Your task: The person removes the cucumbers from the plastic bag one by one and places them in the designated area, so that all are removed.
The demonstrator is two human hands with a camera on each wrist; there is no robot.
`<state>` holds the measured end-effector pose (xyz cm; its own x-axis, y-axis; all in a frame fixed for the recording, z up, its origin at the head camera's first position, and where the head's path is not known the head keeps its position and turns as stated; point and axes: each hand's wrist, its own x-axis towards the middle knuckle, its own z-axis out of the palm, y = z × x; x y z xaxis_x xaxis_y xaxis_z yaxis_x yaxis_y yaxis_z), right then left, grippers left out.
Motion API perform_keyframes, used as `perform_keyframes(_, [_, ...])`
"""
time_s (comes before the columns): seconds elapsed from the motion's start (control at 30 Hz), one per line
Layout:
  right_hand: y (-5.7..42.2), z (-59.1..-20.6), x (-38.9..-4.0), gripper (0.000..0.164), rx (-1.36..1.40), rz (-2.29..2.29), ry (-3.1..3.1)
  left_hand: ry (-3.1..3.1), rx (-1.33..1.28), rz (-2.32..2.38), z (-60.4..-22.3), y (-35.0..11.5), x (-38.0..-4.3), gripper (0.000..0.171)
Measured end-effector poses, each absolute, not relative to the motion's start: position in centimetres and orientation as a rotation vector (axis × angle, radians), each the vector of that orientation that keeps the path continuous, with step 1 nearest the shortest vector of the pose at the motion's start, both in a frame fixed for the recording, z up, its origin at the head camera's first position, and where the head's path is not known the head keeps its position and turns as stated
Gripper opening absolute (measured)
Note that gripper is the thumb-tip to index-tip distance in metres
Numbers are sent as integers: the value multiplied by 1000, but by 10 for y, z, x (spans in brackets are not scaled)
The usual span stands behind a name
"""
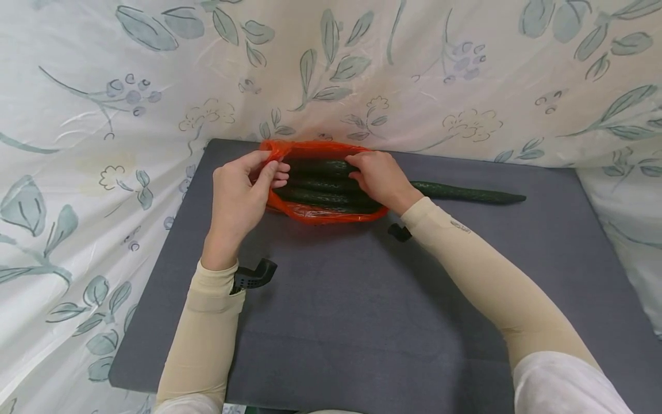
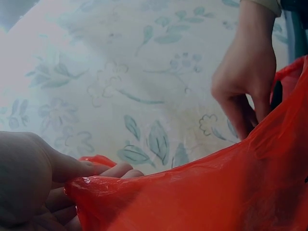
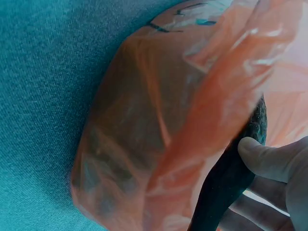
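Red, thin plastic forms the bag point(image 1: 310, 217), which lies near the 12 o'clock edge of the grey worktop point(image 1: 336, 310), its mouth spread wide. Inside it, several dark green cucumbers point(image 1: 331, 198) lie side by side, along the line from 9 to 3 o'clock. Outside, a long cucumber point(image 1: 476, 193) points to 3 o'clock; its other end is hidden behind the right arm. The left hand point(image 1: 239, 192), at 9 o'clock of the mouth, has its grip pinched on the bag's rim. The right hand point(image 1: 385, 175), at 2 o'clock, has its grip around the held cucumber point(image 3: 224, 185), with the thumb on its near side; which cucumber this is, one cannot tell. The cucumbers are probably firm and quite heavy together, with shiny skin that may slip, and they could snap if bent; the middle of the body seems the best hold. The bag should be light, soft and easily torn, so its rim is better taken in gathered folds.
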<state>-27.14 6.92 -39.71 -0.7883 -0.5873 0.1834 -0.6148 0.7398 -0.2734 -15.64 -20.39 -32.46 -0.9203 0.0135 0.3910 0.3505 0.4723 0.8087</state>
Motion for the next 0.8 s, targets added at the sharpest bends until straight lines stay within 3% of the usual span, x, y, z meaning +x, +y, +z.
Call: perform_keyframes(0.8, [85,-372,-251,42,1005,619,-2718,-2416,-296,-1403,-324,-204,-156,23])
